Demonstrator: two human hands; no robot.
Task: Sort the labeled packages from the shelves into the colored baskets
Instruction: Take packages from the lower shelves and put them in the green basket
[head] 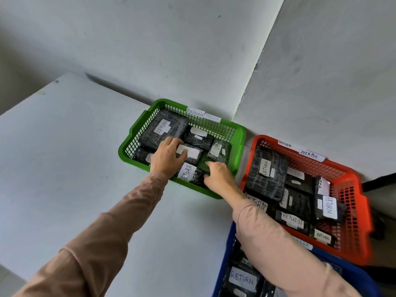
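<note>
A green basket (128,144) stands on the white surface against the wall and holds several black wrapped packages with white RETURN labels. My left hand (166,157) reaches into it and grips a small black package (191,152), with the thumb on its white label. My right hand (218,175) is at the basket's near right corner. Its thumb and fingers curl around the right end of another RETURN package (187,173). A large RETURN package (164,129) lies at the basket's far left.
A red basket (362,211) with several RETURN packages sits to the right in the wall corner. A blue basket (224,260) with more packages is at the bottom right, partly under my right sleeve. The white surface (75,168) stretches to the left.
</note>
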